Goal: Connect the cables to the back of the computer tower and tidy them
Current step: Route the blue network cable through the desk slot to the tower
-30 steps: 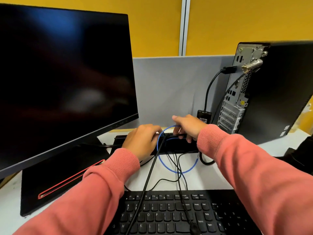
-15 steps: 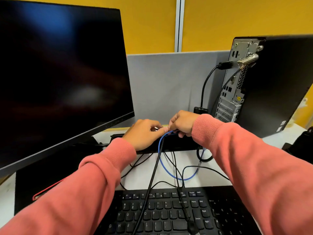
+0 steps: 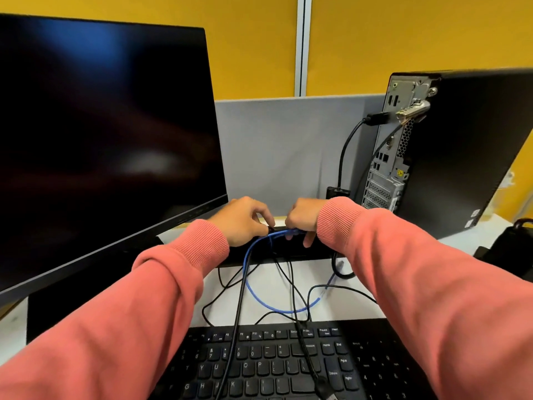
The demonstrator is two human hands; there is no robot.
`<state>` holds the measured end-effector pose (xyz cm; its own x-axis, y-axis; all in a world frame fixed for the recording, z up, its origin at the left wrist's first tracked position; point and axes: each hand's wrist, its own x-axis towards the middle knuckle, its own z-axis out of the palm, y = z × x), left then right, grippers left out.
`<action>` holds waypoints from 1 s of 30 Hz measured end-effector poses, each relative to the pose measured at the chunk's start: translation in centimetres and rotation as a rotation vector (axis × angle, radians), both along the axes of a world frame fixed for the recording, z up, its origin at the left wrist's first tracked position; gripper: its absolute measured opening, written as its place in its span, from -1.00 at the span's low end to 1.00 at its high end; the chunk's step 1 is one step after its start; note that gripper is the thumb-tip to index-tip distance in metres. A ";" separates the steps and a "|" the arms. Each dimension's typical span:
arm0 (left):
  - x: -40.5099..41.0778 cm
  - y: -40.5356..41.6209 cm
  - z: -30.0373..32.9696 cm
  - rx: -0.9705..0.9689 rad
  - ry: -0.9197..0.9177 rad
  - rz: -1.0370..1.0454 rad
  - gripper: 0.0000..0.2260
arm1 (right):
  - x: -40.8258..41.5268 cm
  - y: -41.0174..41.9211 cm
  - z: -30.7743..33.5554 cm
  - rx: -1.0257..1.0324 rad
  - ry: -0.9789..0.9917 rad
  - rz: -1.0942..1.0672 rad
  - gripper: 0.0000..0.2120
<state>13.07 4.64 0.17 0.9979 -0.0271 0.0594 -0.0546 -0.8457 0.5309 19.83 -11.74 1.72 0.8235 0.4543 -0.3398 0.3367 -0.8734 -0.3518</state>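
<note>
Together our left hand [image 3: 240, 219] and right hand [image 3: 301, 217] pinched the bunched blue Ethernet cable [image 3: 259, 290] and black leads [image 3: 291, 281]; a tug risked unseating the plug [image 3: 377, 118] in the computer tower [image 3: 461, 151].

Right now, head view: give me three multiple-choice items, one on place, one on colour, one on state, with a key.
1. Where does the computer tower stand?
A. Right of the monitor
B. Left of the monitor
C. On the keyboard

2. What colour is the looped cable the hands hold?
A. Red
B. Blue
C. White

3. What is plugged into the tower's rear near the top?
A. Nothing
B. A black cable
C. The blue cable

Key: 1 A, the tower is at the right edge of the desk; 2 B, the blue loop runs up to the left hand and right hand; 3 B, its black plug sits in the rear panel.
</note>
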 end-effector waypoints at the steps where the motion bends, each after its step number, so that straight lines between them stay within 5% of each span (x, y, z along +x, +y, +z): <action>1: 0.0 0.1 0.1 -0.002 0.000 0.001 -0.83 | -0.2 0.0 0.0 -0.013 0.005 -0.001 -0.81; 5: -0.1 0.6 0.2 0.098 -0.006 0.016 -0.80 | -0.4 -0.4 -0.3 -0.025 0.026 0.011 -0.75; 9: -0.1 -0.1 -0.5 0.428 -0.101 -0.024 -0.78 | 0.1 -0.5 -0.3 0.241 0.146 -0.109 -0.93; 15: 0.6 0.8 -1.6 0.180 -0.305 0.002 -0.89 | -0.1 -2.1 0.7 0.662 0.228 -0.304 -0.79; 20: 0.7 0.4 -1.5 0.308 -0.264 -0.084 -0.81 | 0.0 -3.7 -0.4 0.914 0.060 -0.420 -0.59; 23: 1.3 -0.6 -1.1 0.355 -0.181 -0.129 -0.73 | -0.8 -4.1 -1.5 0.843 -0.082 -0.373 -0.59; 30: 1.8 -2.1 -1.0 0.304 0.087 -0.197 -0.64 | -1.2 -5.8 -4.6 0.275 -0.263 -0.150 -0.53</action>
